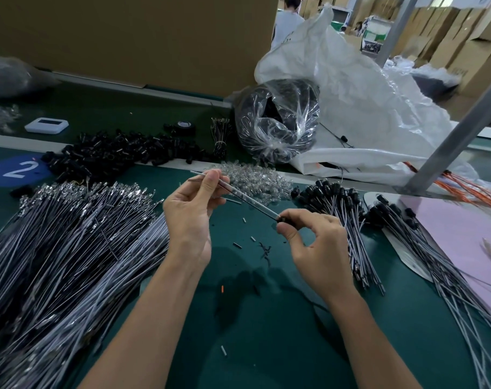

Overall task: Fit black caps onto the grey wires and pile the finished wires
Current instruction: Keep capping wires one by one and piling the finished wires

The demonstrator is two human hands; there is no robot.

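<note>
**A:** What is seen in the head view?

**B:** A green table is seen from above. One grey wire is held up over it, tilted, between two hands.

**A:** How is the wire held?

**B:** Its far end is pinched by the left hand, between the thumb and the fingers. Its near end is at the right hand. A black cap is pinched there by the thumb and first finger. The cap is touching the end of the wire. How far it is pushed on cannot be told.

**A:** Where are the other wires kept?

**B:** A big pile of bare wires is spread on the table at the left, just beside the left arm. The capped wires are piled at the right, near the right hand. Some of them are laid on a pink sheet.

**A:** And the loose caps?

**B:** A heap of caps is seen behind the bare wires, next to a blue sticker marked 2. A heap of clear parts is seen just behind the hands.

**A:** What else is there?

**B:** A clear bag filled with dark things is set at the back, against a big white bag. Orange wires are seen at the far right. Small bits are scattered on the table between the arms.
</note>
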